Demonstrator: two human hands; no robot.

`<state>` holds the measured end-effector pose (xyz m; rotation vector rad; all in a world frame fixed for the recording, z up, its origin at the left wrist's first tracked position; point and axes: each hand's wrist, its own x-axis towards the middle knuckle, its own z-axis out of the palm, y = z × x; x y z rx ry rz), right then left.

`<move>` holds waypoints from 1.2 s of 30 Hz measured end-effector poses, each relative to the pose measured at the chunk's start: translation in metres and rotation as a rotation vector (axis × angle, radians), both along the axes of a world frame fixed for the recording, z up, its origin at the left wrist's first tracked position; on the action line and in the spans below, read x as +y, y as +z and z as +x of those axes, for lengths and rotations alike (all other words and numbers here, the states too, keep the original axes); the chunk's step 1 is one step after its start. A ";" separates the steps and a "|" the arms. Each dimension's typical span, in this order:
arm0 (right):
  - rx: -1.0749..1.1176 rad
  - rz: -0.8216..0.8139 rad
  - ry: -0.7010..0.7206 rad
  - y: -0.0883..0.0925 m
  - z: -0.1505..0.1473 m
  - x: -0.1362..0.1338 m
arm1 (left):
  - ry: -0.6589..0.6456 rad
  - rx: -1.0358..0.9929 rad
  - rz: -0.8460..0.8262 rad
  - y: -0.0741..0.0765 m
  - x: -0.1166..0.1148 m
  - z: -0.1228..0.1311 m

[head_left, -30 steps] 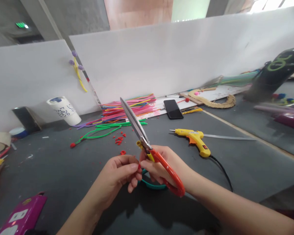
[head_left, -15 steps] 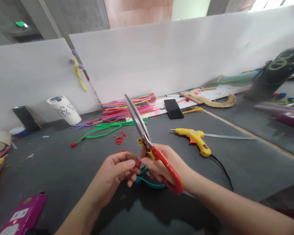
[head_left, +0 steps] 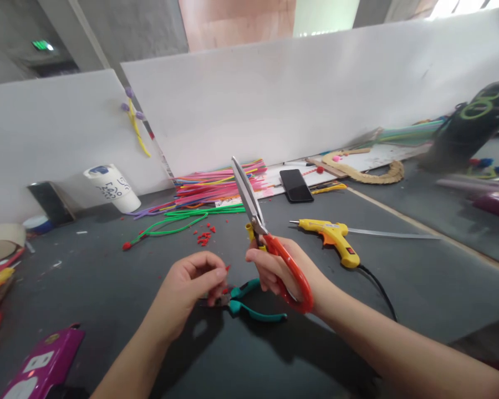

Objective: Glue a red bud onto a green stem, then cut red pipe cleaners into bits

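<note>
My right hand (head_left: 276, 266) is closed round red-handled scissors (head_left: 289, 271), whose metal blades point up and away with the tips nearly together. A small yellow tube-like piece (head_left: 250, 231) shows beside the blades, partly hidden by the fingers. My left hand (head_left: 197, 280) pinches a tiny red fuzzy piece (head_left: 228, 269) between thumb and fingers. Below both hands, pliers (head_left: 260, 317) with teal handles lie on the dark table, their jaws partly behind my left fingers. Farther off are red fuzzy scraps (head_left: 204, 238) and green pipe cleaners (head_left: 183, 220) with a red tip.
A yellow glue gun (head_left: 330, 235) with its cord lies to the right. A phone (head_left: 296, 185) and a bundle of colourful pipe cleaners (head_left: 216, 185) are at the back, near a white cup (head_left: 113, 188). A purple power strip (head_left: 45, 360) is front left.
My hands have drawn apart. The right hand with the scissors has moved slightly up and right, and the left slightly left with the red piece. More of the pliers now shows.
</note>
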<state>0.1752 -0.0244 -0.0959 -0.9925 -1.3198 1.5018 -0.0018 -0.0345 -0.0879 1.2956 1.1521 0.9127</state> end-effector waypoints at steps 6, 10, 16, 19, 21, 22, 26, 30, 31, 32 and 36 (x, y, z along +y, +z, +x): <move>-0.093 -0.068 -0.109 -0.007 0.001 0.012 | 0.194 0.793 0.259 -0.005 0.037 -0.035; -0.079 -0.092 -0.111 -0.007 0.003 0.015 | 0.209 0.924 0.256 -0.010 0.052 -0.043; -0.035 -0.099 -0.092 -0.001 0.003 0.010 | 0.185 1.045 0.283 -0.019 0.072 -0.035; -0.030 -0.092 -0.081 -0.001 0.003 0.010 | 0.181 1.085 0.298 -0.023 0.085 -0.037; -0.033 -0.090 -0.077 -0.003 0.003 0.010 | 0.170 1.096 0.311 -0.025 0.088 -0.041; -0.036 -0.091 -0.075 -0.004 0.004 0.009 | 0.169 1.101 0.320 -0.025 0.088 -0.043; -0.039 -0.086 -0.078 -0.004 0.007 0.008 | 0.120 1.100 0.363 -0.022 0.078 -0.050; -0.020 -0.087 -0.086 -0.001 0.007 0.008 | -0.056 1.079 0.439 -0.022 0.066 -0.044; -0.015 -0.090 -0.086 -0.001 0.006 0.008 | -0.087 1.084 0.464 -0.022 0.064 -0.042; -0.011 -0.092 -0.086 -0.001 0.005 0.008 | -0.111 1.093 0.488 -0.023 0.063 -0.039; -0.005 -0.093 -0.077 -0.003 0.002 0.009 | -0.192 1.134 0.560 -0.024 0.064 -0.031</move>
